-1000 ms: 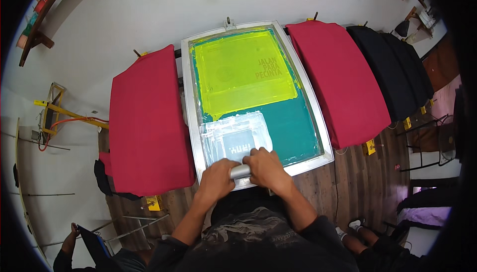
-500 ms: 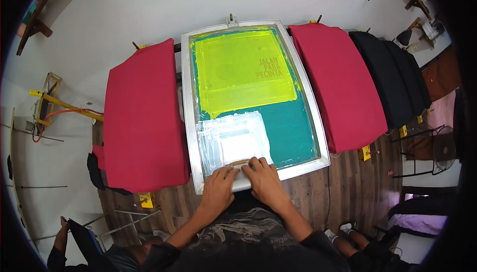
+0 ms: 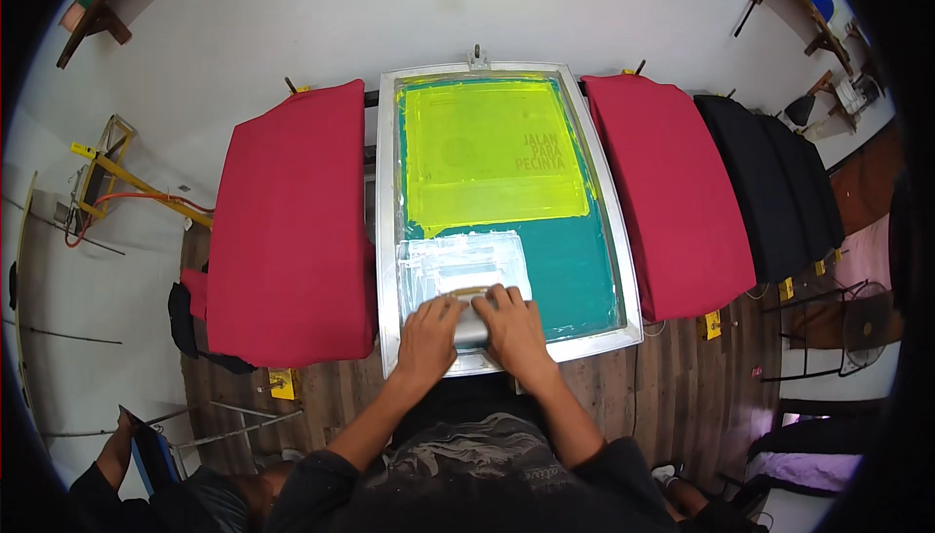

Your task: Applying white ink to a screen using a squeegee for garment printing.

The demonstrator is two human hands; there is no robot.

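Observation:
A silver-handled squeegee (image 3: 472, 331) rests on the near part of a screen-printing frame (image 3: 633, 270). My left hand (image 3: 430, 340) is closed round its left side, and my right hand (image 3: 516, 331) grips the right side. The blade edge is mostly hidden under the handle and my fingers. White ink (image 3: 463, 258) is smeared over the near left of the teal mesh (image 3: 570, 275). Beyond it, a large block of the mesh is covered in yellow-green (image 3: 487, 138), with dark lettering at its right side.
Red fabric covers the boards on the left (image 3: 292, 231) and right (image 3: 672, 202). Farther right are black-covered boards (image 3: 755, 182). A yellow metal arm (image 3: 146, 182) with a red hose stands at left. Another person's arm (image 3: 115, 455) shows at the lower left, holding a dark flat thing.
Both my hands and the squeegee have moved away from the near edge of the frame, farther onto the white ink. The whole view has shifted slightly.

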